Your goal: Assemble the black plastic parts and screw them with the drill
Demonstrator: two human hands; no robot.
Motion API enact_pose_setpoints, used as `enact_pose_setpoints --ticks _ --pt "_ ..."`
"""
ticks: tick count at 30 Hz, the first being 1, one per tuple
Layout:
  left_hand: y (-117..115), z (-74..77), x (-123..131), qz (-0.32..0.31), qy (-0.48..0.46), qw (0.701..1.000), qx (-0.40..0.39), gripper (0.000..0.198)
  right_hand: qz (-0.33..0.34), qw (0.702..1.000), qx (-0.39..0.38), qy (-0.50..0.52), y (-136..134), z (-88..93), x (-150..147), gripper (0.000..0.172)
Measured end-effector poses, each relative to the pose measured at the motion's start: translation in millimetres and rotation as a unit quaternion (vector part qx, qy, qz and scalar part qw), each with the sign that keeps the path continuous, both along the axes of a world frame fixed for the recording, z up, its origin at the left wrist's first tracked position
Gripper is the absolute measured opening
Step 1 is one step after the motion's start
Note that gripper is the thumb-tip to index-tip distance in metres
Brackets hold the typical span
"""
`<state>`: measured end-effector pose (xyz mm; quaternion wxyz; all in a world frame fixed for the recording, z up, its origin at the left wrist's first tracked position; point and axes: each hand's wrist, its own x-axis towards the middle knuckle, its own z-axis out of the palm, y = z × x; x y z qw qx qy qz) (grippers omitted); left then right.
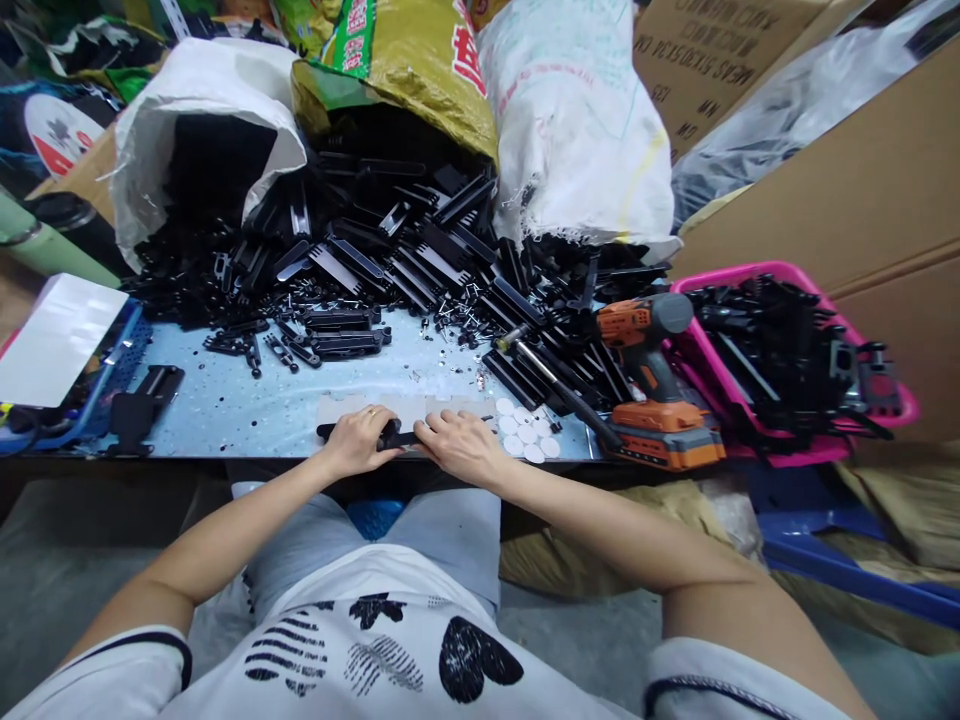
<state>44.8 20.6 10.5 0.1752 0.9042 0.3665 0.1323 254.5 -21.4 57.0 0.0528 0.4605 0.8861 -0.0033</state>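
Observation:
At the front edge of the blue table, both hands are on one long black plastic part [406, 438] lying over a pale board [409, 407]. My left hand [364, 440] is closed round its left portion, with the part's end poking out to the left. My right hand [459, 445] is closed on its right portion, fingers bent over it; a thin dark tip shows past the fingers. The palms hide much of the part. Just right of my right hand lie several round white discs [526, 430].
A heap of black plastic parts [390, 260] spills from sacks behind. Small screws [457, 315] lie before it. An orange cordless drill [649, 390], a hammer [559, 385] and a pink basket [799, 455] stand right. A blue basket [112, 370] and black bracket [142, 410] are left.

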Motion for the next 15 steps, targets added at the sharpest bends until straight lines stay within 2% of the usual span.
enact_pose_setpoints --ticks 3,5,7,9,10,12,13,15 --pt "-2 1.1 -2 0.009 0.006 1.000 -0.006 0.041 0.019 1.000 0.004 0.015 7 -4.4 6 0.036" --pt "3 2.0 3 0.003 0.022 0.999 -0.032 0.047 0.021 0.999 0.001 0.030 11 -14.3 14 0.036" --pt "18 2.8 15 -0.029 0.021 0.996 -0.079 0.051 0.016 0.999 -0.001 0.050 13 -27.7 23 0.038" --pt "47 3.6 38 -0.034 -0.011 0.992 -0.122 0.046 0.011 0.998 -0.002 0.067 12 -39.9 31 0.041" --pt "65 4.1 52 -0.009 -0.034 0.990 -0.135 0.040 0.012 0.997 -0.005 0.073 12 -44.2 34 0.042" --pt "104 4.5 82 0.107 -0.060 0.985 -0.117 0.033 0.014 0.997 -0.014 0.079 12 -47.8 38 0.042" --pt "121 4.3 97 0.169 -0.048 0.978 -0.113 0.031 0.008 0.997 -0.019 0.077 15 -47.4 38 0.042" --pt "148 2.0 122 0.230 -0.024 0.966 -0.119 0.028 -0.037 0.997 -0.012 0.065 29 -43.9 40 0.039"
